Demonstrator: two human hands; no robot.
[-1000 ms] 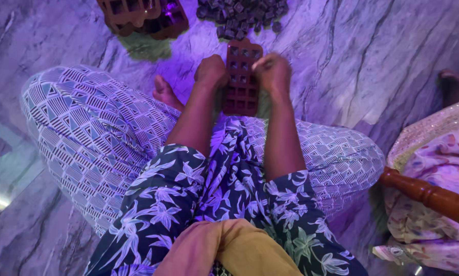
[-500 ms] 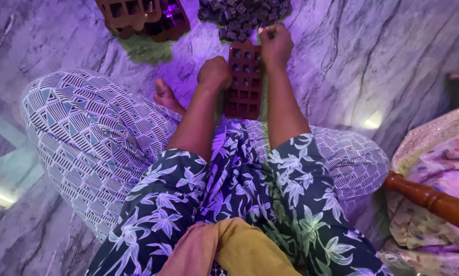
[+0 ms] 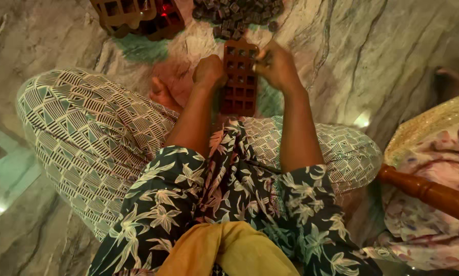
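You sit cross-legged on the marble floor (image 3: 393,61), head view looking down past your knees.

Landmark: the brown mould tray (image 3: 238,79), a flat rectangle of small square pockets, lying lengthwise on the floor just ahead of your crossed legs.

Your left hand (image 3: 209,71) sits at the tray's left edge, about midway along it. Grip clenched on that edge, knuckles up, fingers curled under out of sight. The tray lies just right of this grip, touching it.

Your right hand (image 3: 276,65) sits at the tray's upper right corner. Fingers are bunched together over the nearest pockets, fingertips touching the tray's top face. You cannot tell whether this grip pinches a small piece or only presses the tray; the fingertips hide it.

Beyond the tray's far end, close to it: a heap of small dark square pieces (image 3: 237,14) loose on the floor.

Far-left of the tray: two more brown mould trays (image 3: 137,15) stacked askew, partly cut off by the frame's top.

Left of the tray, near your left wrist: your bare foot (image 3: 163,94), poking out from the patterned trouser leg.

Well to the right of the tray: a wooden furniture leg (image 3: 428,191) and flowered cloth (image 3: 433,153).
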